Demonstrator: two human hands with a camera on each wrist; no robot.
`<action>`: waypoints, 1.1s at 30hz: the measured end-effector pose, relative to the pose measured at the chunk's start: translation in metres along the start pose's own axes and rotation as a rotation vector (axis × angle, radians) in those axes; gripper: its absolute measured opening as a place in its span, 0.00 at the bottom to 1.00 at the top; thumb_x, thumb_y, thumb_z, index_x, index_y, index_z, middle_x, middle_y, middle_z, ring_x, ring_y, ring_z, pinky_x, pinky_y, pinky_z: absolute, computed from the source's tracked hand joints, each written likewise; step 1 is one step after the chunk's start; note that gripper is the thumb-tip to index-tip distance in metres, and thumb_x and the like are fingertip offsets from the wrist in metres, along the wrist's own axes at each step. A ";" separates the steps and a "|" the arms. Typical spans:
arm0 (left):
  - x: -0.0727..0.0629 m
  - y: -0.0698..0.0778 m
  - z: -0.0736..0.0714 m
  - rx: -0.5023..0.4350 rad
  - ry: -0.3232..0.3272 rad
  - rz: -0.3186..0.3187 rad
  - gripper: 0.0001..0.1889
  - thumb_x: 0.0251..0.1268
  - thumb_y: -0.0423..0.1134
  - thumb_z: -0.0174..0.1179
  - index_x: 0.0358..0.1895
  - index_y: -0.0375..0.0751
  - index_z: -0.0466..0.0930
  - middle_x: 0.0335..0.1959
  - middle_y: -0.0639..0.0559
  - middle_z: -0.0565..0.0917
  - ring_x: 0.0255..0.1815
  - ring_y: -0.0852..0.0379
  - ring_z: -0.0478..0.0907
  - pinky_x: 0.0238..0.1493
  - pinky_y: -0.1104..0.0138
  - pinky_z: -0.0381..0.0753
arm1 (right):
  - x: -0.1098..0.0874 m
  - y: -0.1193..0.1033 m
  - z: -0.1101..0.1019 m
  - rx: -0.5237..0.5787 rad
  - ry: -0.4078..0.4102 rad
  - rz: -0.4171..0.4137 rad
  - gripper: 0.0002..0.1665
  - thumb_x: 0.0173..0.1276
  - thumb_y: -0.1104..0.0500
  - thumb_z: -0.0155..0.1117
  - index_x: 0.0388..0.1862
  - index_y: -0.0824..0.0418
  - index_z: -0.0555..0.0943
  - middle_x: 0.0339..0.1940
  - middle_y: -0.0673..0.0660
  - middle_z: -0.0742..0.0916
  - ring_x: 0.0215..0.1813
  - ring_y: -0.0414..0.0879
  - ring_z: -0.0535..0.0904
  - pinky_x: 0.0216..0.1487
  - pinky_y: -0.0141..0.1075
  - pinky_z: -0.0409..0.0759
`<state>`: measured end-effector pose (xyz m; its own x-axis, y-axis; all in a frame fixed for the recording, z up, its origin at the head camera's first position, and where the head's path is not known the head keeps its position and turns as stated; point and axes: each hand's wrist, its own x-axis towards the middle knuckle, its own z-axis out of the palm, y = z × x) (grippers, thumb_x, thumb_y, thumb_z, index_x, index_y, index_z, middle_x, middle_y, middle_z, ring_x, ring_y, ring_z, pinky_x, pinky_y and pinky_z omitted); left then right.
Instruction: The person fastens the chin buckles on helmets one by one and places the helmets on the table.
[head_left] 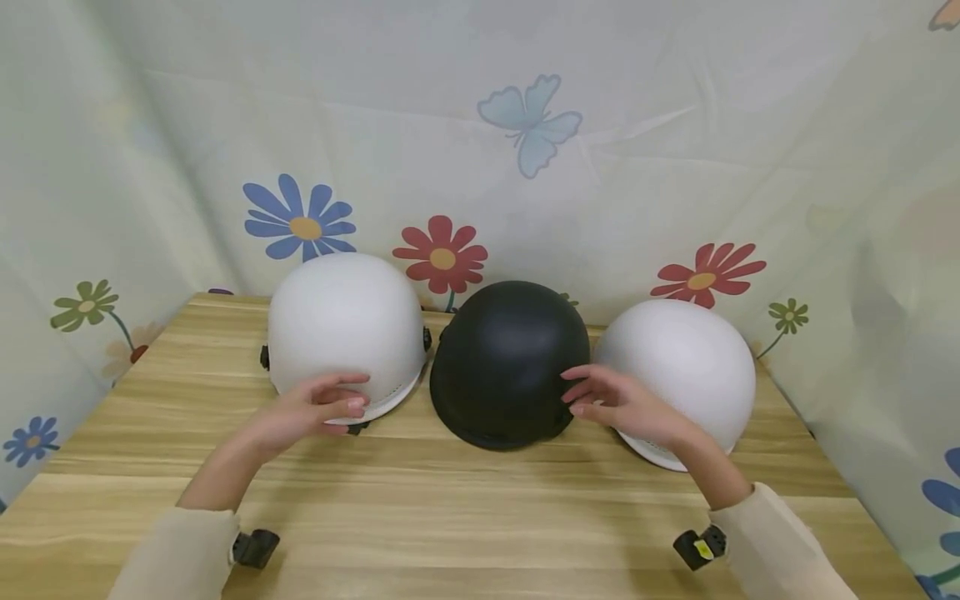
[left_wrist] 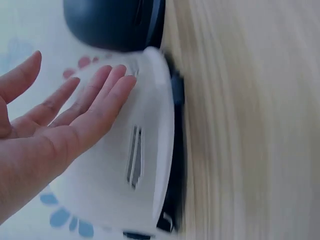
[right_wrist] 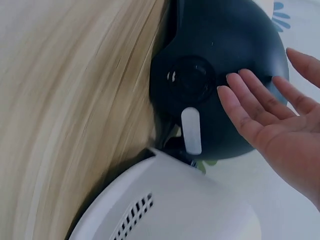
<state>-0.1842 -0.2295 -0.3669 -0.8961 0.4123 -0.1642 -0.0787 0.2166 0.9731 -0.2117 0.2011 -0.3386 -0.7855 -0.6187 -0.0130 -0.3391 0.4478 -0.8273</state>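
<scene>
Holding nothing: your left hand (head_left: 309,410) and right hand (head_left: 628,406), fingers loosely parted. One black helmet (head_left: 506,362), near the desk (head_left: 450,533)'s far edge: best steadied between both palms.

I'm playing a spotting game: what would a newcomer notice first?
Probably the black helmet on the wooden table, between the left white helmet and the right white helmet. Next, the left hand in front of the left white helmet and the right hand near the black one.
</scene>
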 end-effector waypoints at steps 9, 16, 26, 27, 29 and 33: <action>-0.021 -0.013 -0.042 -0.020 0.132 -0.016 0.23 0.65 0.39 0.55 0.56 0.27 0.63 0.46 0.45 0.76 0.46 0.58 0.75 0.48 0.58 0.76 | 0.014 -0.017 0.019 0.005 -0.111 -0.033 0.29 0.64 0.60 0.61 0.62 0.65 0.65 0.45 0.65 0.81 0.46 0.50 0.78 0.45 0.36 0.77; -0.033 -0.030 -0.064 -0.016 0.202 -0.059 0.30 0.67 0.41 0.53 0.62 0.27 0.52 0.57 0.30 0.61 0.48 0.60 0.73 0.50 0.58 0.74 | 0.024 -0.025 0.031 0.069 -0.155 -0.055 0.29 0.64 0.63 0.60 0.63 0.67 0.64 0.44 0.68 0.81 0.48 0.55 0.78 0.45 0.35 0.77; -0.030 -0.046 -0.071 -0.072 0.171 -0.137 0.40 0.67 0.39 0.53 0.68 0.29 0.33 0.55 0.27 0.64 0.46 0.59 0.75 0.50 0.60 0.75 | 0.038 -0.026 0.058 0.198 -0.205 -0.122 0.29 0.65 0.67 0.57 0.63 0.72 0.62 0.51 0.72 0.76 0.53 0.63 0.73 0.50 0.36 0.76; -0.029 -0.047 -0.071 -0.076 0.167 -0.135 0.41 0.67 0.38 0.52 0.68 0.29 0.31 0.55 0.27 0.63 0.46 0.60 0.75 0.50 0.60 0.75 | 0.040 -0.026 0.062 0.203 -0.206 -0.130 0.29 0.65 0.67 0.57 0.63 0.72 0.62 0.52 0.72 0.75 0.53 0.63 0.73 0.50 0.36 0.75; -0.028 -0.047 -0.070 -0.085 0.166 -0.134 0.42 0.68 0.38 0.52 0.69 0.30 0.28 0.56 0.26 0.61 0.47 0.60 0.75 0.50 0.60 0.75 | 0.044 -0.027 0.068 0.203 -0.202 -0.138 0.30 0.65 0.67 0.58 0.64 0.72 0.62 0.54 0.71 0.74 0.55 0.62 0.73 0.52 0.35 0.74; -0.027 -0.047 -0.069 -0.086 0.156 -0.129 0.43 0.68 0.38 0.51 0.69 0.31 0.25 0.58 0.23 0.58 0.48 0.59 0.74 0.51 0.60 0.74 | 0.052 -0.030 0.080 0.201 -0.190 -0.126 0.31 0.64 0.67 0.58 0.65 0.70 0.61 0.57 0.69 0.73 0.56 0.60 0.72 0.54 0.35 0.73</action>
<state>-0.1866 -0.3119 -0.3966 -0.9324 0.2421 -0.2682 -0.2286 0.1795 0.9568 -0.2012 0.1040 -0.3593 -0.6264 -0.7795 0.0072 -0.3034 0.2353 -0.9233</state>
